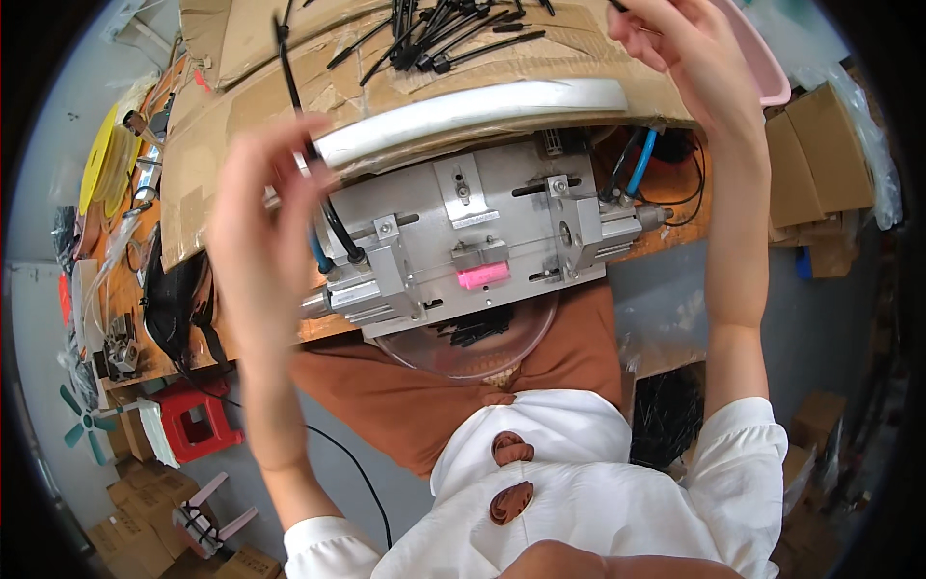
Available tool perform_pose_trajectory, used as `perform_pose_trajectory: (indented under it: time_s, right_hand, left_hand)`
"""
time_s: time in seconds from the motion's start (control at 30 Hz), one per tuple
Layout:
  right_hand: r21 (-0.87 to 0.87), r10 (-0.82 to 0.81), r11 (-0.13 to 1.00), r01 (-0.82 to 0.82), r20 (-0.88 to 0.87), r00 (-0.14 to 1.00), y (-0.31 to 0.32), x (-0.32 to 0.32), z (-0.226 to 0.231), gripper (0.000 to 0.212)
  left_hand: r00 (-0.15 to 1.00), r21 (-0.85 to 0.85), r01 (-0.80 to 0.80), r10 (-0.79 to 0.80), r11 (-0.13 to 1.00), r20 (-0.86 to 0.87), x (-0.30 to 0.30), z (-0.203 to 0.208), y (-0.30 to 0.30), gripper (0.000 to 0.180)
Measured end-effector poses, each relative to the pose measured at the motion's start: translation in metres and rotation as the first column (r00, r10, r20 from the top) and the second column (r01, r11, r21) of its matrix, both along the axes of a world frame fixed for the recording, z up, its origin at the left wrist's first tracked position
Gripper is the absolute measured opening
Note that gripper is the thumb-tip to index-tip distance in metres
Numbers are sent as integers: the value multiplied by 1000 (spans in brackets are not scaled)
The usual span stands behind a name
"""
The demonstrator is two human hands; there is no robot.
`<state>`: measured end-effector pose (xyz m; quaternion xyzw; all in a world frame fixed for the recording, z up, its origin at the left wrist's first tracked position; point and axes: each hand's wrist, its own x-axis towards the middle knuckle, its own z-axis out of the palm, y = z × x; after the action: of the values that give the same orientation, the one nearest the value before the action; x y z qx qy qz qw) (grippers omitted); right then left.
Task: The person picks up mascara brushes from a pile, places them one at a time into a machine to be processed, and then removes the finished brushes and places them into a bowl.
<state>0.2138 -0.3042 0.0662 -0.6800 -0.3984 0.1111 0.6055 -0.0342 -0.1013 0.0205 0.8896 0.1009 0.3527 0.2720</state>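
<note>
In front of me lies a grey metal fixture (424,232) with two clamping cylinders facing each other and a pink block (483,276) at its middle. My left hand (275,188) is smeared by motion over the fixture's left end, beside a long thin black piece (287,72). Whether the fingers grip it is unclear. At the far right my right hand (666,39) is raised, fingers curled together on a small dark tip (617,5) at the picture's edge. A pile of black rod-shaped parts with small heads (429,39) lies on the cardboard between both hands.
A white curved strip (473,114) edges the cardboard (579,58) behind the fixture. On my lap, a clear bowl (405,359) holds black pieces. Black and blue hoses (641,164) run at the fixture's ends. A pink bin (757,48) stands far right, a red stool (198,420) lower left.
</note>
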Motion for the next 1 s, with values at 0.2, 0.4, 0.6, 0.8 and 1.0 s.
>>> perform_pose_trajectory:
  time_s: [0.2,0.4,0.6,0.8,1.0]
  right_hand:
    - [234,26,972,0,-105,994,-15,-32,-23,24]
    - [310,247,931,-196,-136,960,-40,-43,-20,17]
    - [151,-197,973,175,141,970,-42,-109,-46,14]
    - [-111,40,993,29,573,819,-58,-162,-132,64]
    - [-226,128,974,-3,538,833,-37,-185,-164,63]
  left_hand:
    - [951,160,55,-3,986,-310,-54,-84,-128,66]
    - [899,214,50,50,976,-435,-35,-100,-140,71]
    - [883,199,74,29,977,-469,-37,-95,-132,70]
    - [993,425,88,-47,901,-106,38,-24,-53,45]
    - [927,482,330,-181,812,-330,110,25,27,24]
